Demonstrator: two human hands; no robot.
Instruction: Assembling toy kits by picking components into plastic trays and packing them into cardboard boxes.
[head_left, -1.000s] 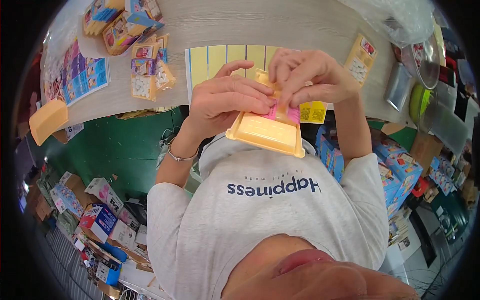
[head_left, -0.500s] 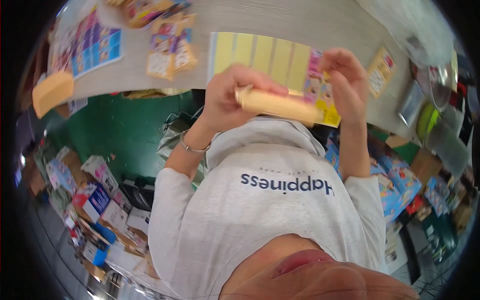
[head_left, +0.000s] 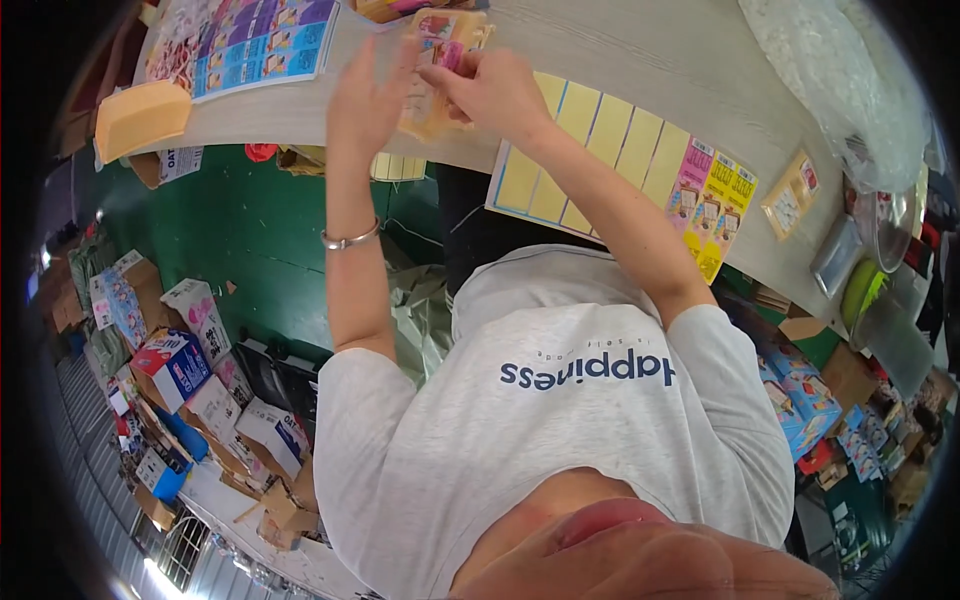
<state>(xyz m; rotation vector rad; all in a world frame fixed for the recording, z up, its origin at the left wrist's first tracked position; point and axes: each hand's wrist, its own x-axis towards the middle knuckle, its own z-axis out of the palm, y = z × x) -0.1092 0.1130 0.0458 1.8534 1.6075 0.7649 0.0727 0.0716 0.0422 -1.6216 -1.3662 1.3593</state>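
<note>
A stack of pale-orange flat packs (head_left: 432, 112) lies near the table's front edge, left of centre. My left hand (head_left: 368, 105) is over the stack's left side, fingers spread and slightly blurred, holding nothing. From the right, my right hand (head_left: 497, 92) reaches across with thumb and forefinger pinched at the stack. Between those fingertips shows a small pink label (head_left: 452, 54); whether it is stuck to the top pack cannot be seen. Under my right forearm lies a label sheet (head_left: 597, 140), mostly bare yellow strips, with pink and yellow printed labels at its right end.
Purple and blue printed sheets (head_left: 265, 55) and an orange tray-like piece (head_left: 145, 118) sit at the left. One pale-orange pack (head_left: 791, 195) lies at the right, near clear plastic wrapping (head_left: 825, 85). Cartons (head_left: 175, 365) crowd the green floor at lower left.
Both hands have moved left, from the label sheet to the stack of packs. The pale-orange pack my left hand held is no longer in it, and that hand has opened.
</note>
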